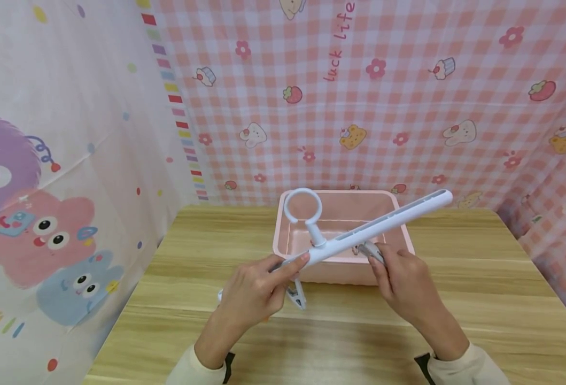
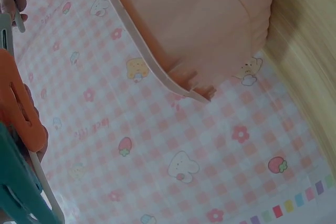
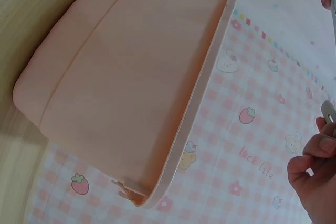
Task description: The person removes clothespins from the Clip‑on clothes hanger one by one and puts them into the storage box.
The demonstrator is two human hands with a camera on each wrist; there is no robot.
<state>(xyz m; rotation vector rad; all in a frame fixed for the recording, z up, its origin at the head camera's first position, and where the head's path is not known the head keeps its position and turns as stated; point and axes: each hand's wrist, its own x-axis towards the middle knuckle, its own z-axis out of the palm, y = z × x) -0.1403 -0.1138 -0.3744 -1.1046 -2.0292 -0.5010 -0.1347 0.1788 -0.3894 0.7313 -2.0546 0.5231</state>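
- Above the pink rectangular plastic bin (image 1: 398, 235), the left hand (image 1: 254, 291) grips the long white plastic clip-hanger bar (image 1: 374, 229) (ring hook upward).
- The right hand (image 1: 405, 280) pinches what seems a grey clip (image 1: 371, 250) beneath it.
- Best held level, clips squeezed squarely.

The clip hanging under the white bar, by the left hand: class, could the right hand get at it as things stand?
Probably yes. The clip hangs free over bare table, nothing between it and the right hand. But that hand's fingers already pinch another clip.
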